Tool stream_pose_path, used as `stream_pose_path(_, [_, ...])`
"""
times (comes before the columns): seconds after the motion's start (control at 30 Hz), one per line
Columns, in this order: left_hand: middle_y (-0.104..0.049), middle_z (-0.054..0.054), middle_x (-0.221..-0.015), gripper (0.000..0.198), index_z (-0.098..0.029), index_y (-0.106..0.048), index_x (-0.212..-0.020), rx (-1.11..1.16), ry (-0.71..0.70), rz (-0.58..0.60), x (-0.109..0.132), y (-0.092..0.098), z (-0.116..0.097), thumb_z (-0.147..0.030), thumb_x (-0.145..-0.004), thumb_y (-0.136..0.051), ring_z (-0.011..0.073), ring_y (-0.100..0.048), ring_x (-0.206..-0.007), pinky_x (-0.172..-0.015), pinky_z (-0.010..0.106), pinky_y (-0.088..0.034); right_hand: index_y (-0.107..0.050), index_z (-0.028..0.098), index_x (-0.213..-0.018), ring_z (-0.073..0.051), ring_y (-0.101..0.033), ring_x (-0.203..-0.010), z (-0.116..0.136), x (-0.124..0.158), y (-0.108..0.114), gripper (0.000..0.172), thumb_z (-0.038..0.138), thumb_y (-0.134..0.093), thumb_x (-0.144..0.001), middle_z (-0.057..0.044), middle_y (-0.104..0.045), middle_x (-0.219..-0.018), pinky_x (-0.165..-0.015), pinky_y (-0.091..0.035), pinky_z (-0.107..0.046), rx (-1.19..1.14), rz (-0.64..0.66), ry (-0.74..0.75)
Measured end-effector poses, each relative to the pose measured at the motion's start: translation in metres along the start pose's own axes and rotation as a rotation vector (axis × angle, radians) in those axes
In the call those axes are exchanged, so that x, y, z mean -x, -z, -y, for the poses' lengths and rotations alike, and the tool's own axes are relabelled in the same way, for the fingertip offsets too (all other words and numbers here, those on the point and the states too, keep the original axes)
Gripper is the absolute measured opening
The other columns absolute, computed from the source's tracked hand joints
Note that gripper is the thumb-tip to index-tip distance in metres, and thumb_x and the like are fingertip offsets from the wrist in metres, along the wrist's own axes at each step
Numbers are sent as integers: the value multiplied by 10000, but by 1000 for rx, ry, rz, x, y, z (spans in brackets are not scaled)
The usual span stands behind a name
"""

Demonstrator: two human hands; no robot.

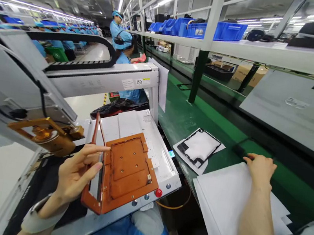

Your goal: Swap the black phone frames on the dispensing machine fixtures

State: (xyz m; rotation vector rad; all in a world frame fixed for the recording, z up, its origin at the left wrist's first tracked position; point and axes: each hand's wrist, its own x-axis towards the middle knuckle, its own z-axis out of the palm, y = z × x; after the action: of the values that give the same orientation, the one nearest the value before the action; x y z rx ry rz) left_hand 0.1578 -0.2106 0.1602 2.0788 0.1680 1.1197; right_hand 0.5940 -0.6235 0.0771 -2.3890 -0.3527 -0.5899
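My left hand [76,172] is at the left side of an orange fixture [129,168] with a recessed bed and small holes. Its index finger reaches over the raised hinged frame [90,201] toward the bed. The thumb stands apart, and the other fingers are curled; nothing shows clearly in the grasp. Off to the right, my right hand [261,171] has its fingers bent down at the far edge of a stack of white sheets [221,201]. Thumb and index finger come together there, seemingly on a sheet; the fingertips are partly hidden.
A black-edged panel [200,144] lies on white paper on the green bench [170,123]. The machine gantry [103,79] and a brass-coloured head [54,141] stand left. A red button [158,193] is on the machine's front. Blue bins [200,29] sit overhead. A co-worker [125,45] works beyond.
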Motion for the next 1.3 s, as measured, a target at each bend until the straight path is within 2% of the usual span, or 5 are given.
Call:
stream_pose_path(0.17, [-579,-60,-553,212,-262,-853,-1077,-70,-33,-57,2,1,2,-245,-905,-731,98,-475,-425,-446,243,-317,-799,83,-1004,-450,-592,-1032,7,-2,5,450,339,-429,-1003,-294,-718,-988,-904,-443,-604,200,-65,-120])
stream_pose_path(0.57, [-567,-41,-610,192,-221,-836,-1001,-48,93,-76,10,12,6,-374,-925,-749,100,-458,-448,-446,257,-319,-726,218,-786,-270,-754,-875,153,66,-97,92,221,-803,-836,-96,-804,-909,-741,-500,-293,116,813,321])
stream_pose_path(0.93, [-461,-54,-545,175,-238,-810,-1079,-28,-58,-13,9,13,9,-293,-975,-680,171,-480,-597,-644,314,-456,-737,219,-1076,-234,-701,-808,161,37,-25,220,380,-676,-941,-72,-761,-947,-777,-590,-357,-127,687,372])
stream_pose_path(1.1, [-443,-55,-522,208,-220,-791,-1126,-47,-143,4,4,5,6,-265,-1025,-615,194,-492,-673,-704,324,-462,-715,238,-1057,-216,-683,-803,214,93,-19,143,339,-642,-988,-68,-714,-961,-764,-607,-349,-514,836,703])
stream_pose_path(1.3, [-430,-66,-547,234,-207,-770,-1147,-83,-201,56,-2,2,5,-291,-1052,-573,185,-492,-654,-741,346,-467,-716,224,-1091,-221,-701,-952,265,175,-71,138,166,-607,-1029,-77,-684,-1065,-865,-603,-345,-583,1153,981])
